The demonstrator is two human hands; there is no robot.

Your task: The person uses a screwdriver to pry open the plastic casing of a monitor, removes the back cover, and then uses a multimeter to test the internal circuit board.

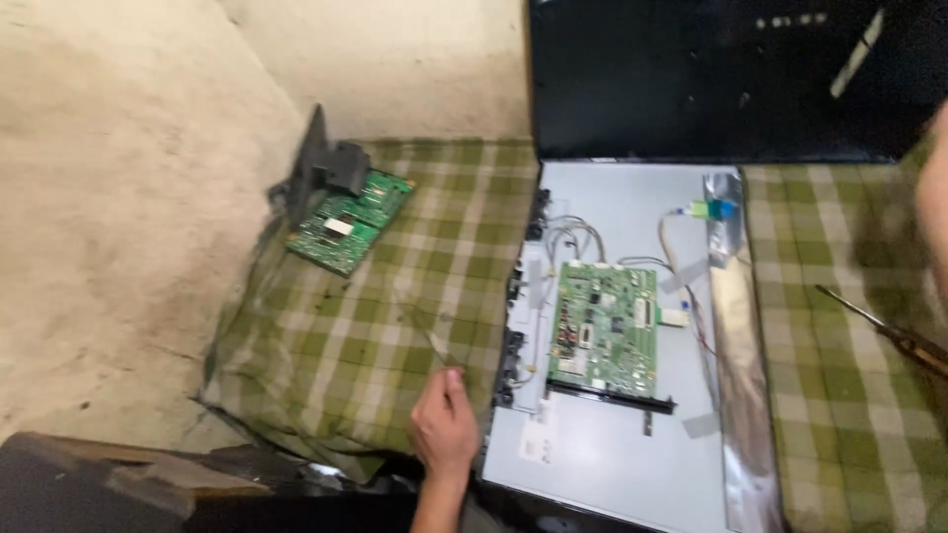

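Left hand: seen low in the view, the left hand (443,426) is closed, its fingers (449,390) pinched on a thin, blurred tool (423,336) — likely a screwdriver — that slants up and away over the checked cloth (326,336).
Right hand: only a blurred edge of the right arm (933,197) is seen at the frame's right side; whether its fingers are open or closed cannot be told. A long brown-handled tool (879,326) lies or is held just below it — which cannot be told.
Panel: the opened grey back panel (612,464) lies just right of the left fingers, nearly touching the wrist.
Main board: a green circuit board (604,331) is fixed on the panel, up and right of the fingers, with thin wires (573,237) leading off it.
Handling: the board is judged light, stiff and fragile; it is best taken by its bare edges, never by the components or wires.
Second board: a smaller green board (351,222) rests on the cloth well beyond the fingers, up and left, touching a black stand piece (331,163).
Back cover: a dark cover (691,79) is seen beyond the panel.
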